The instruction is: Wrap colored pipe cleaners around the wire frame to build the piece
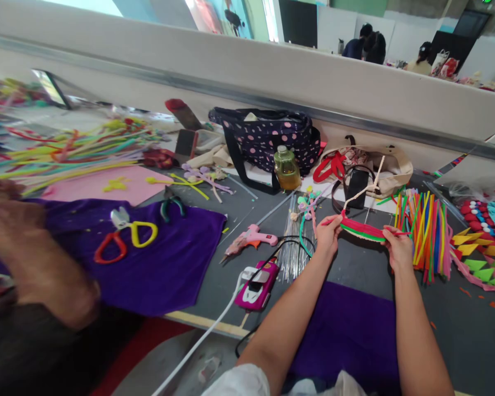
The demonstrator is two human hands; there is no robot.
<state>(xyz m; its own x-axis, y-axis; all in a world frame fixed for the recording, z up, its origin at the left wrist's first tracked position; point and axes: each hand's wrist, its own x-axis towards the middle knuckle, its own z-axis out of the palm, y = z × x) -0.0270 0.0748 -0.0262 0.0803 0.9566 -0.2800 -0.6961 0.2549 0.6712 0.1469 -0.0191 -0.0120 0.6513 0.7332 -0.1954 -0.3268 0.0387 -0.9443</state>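
Observation:
My left hand (329, 235) pinches one end of a curved bundle of red, green and cream pipe cleaners (362, 231). At its other end, the fingers of my right hand (398, 247) are closed on the same bundle, which is stretched level between both hands above the dark table. A cream, branching pipe cleaner (365, 190) rises behind it near my left hand; whether it is joined to the bundle I cannot tell. Just right of my right hand lie many coloured pipe cleaners (431, 234). Clear thin sticks (293, 242) lie left of my left hand.
A pink glue gun (249, 240) and a magenta power strip (258, 286) with cords lie to the left. Scissors (126, 234) and pliers (172, 206) rest on purple cloth near a co-worker's blurred arm (45, 258). A bottle (286, 168) and dotted bag (268, 137) stand behind.

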